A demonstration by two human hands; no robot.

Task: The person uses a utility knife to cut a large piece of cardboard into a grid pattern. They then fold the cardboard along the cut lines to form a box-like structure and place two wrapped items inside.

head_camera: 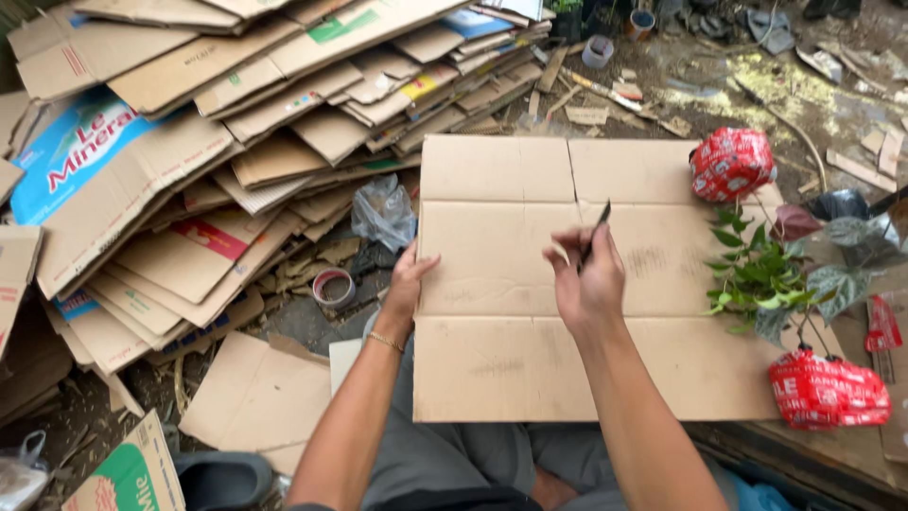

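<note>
A flattened brown cardboard sheet [492, 350] lies open over my lap, its flaps creased. My left hand [409, 279] grips its left edge, thumb on top. My right hand [588, 274] hovers over the sheet's middle, closed around a thin dark pen-like tool [598, 227] whose tip points up and away from me. Faint grey smudges mark the cardboard near that hand.
A big pile of flattened cardboard boxes [236, 114] fills the left and back. A tape roll [333, 287] and a crumpled plastic bag [383, 213] lie beside the sheet. Two small plants with roots wrapped in red plastic [730, 163] [828, 388] rest at the right. Muddy ground with scraps lies beyond.
</note>
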